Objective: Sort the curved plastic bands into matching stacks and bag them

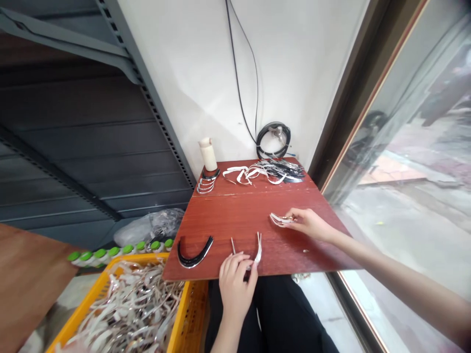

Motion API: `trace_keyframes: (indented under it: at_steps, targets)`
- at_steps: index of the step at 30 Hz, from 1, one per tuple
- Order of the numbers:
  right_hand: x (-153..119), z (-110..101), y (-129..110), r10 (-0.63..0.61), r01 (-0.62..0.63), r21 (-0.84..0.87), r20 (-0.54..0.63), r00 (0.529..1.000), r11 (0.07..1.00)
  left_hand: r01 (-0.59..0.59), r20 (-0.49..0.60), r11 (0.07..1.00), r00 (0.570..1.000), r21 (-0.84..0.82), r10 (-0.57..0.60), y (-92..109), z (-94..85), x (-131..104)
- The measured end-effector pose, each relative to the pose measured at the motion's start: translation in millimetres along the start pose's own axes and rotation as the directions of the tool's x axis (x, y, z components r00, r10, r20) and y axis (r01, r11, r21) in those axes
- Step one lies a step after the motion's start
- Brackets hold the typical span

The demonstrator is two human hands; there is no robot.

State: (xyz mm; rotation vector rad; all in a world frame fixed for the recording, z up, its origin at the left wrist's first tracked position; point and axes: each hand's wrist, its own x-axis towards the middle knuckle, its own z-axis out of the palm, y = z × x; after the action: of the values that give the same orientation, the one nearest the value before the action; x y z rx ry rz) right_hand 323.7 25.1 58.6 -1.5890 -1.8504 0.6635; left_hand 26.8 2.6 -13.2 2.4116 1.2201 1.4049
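Observation:
My left hand (235, 277) is at the table's front edge, its fingers closed over a U-shaped bundle of thin white curved strips (258, 250). The bundle's two ends point away from me; its bend is mostly hidden under the hand. My right hand (305, 223), farther out and to the right, pinches a small stack of white and shiny curved strips (280, 219) just above or on the table; I cannot tell which. Left of my left hand, a nested set of black curved strips (195, 262) lies in a U on the red-brown table (228, 215).
At the table's back lie loose white strips (241, 172), a dark shiny pile (285, 169), a cream container (208, 154) and several curved pieces (206, 185). A coiled black cable (259, 142) rests against the wall. A yellow crate (180, 318) of strips stands left; a glass door (405, 147) right.

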Motion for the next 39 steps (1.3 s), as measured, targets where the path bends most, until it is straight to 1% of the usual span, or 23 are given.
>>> trace_keyframes:
  at_steps: [2, 5, 7, 9, 11, 16, 20, 24, 28, 32, 35, 37, 39]
  targets:
    - [-6, -5, -1, -0.001, 0.001, 0.002, -0.005, 1.000, 1.000, -0.002, -0.001, 1.000, 1.000, 0.004, 0.002, 0, -0.6, -1]
    - [-13, -8, -1, -0.046, 0.050, -0.075, 0.053, 0.998, 0.996, 0.001, 0.005, 1.000, 1.000, 0.010, -0.001, 1, -1.0, 0]
    - [-15, -6, 2, -0.123, 0.136, -0.147, 0.090, 0.988, 0.980, 0.002, 0.007, 1.000, 1.000, 0.017, -0.002, 2, -1.0, 0]
    - [-16, -2, 4, -0.216, 0.237, -0.221, 0.118, 0.969, 0.946, 0.000, 0.004, 1.000, 1.000, 0.025, 0.000, 2, -0.8, 0]
    - [-16, 2, 6, -0.272, 0.299, -0.293, 0.130, 0.953, 0.908, -0.002, -0.002, 1.000, 1.000, 0.029, 0.002, 2, -0.6, 0]
    - [-16, 9, 3, -0.315, 0.339, -0.437, 0.130, 0.940, 0.833, 0.001, 0.012, 1.000, 1.000, 0.031, -0.001, 2, -0.8, 0]
    - [-18, 12, -4, -0.405, 0.414, -0.500, 0.134, 0.905, 0.760, 0.002, 0.020, 1.000, 1.000, 0.027, -0.003, 1, -0.6, -1]
    - [-21, 16, -5, -0.387, 0.397, -0.577, 0.149, 0.910, 0.713, -0.002, 0.015, 1.000, 1.000, 0.026, 0.002, 1, -0.4, -2]
    - [-20, 19, 1, -0.428, 0.412, -0.623, 0.135, 0.894, 0.665, 0.005, 0.017, 1.000, 1.000, 0.023, -0.006, 1, -0.8, -2]
    - [-18, 18, 2, -0.422, 0.399, -0.627, 0.121, 0.898, 0.669, 0.004, 0.026, 1.000, 1.000, 0.019, -0.004, 1, -1.3, -2]
    - [-18, 14, -3, -0.402, 0.369, -0.600, 0.086, 0.912, 0.710, 0.008, 0.025, 1.000, 1.000, 0.013, -0.009, 1, -1.5, -2]
    - [-19, 10, -7, -0.394, 0.340, -0.556, 0.025, 0.919, 0.758, 0.011, 0.025, 1.000, 1.000, 0.007, -0.011, 1, -1.3, -1]
    - [-21, 4, -12, -0.363, 0.276, -0.497, -0.087, 0.928, 0.823, 0.010, 0.026, 1.000, 1.000, 0.003, -0.010, 1, -1.1, -1]
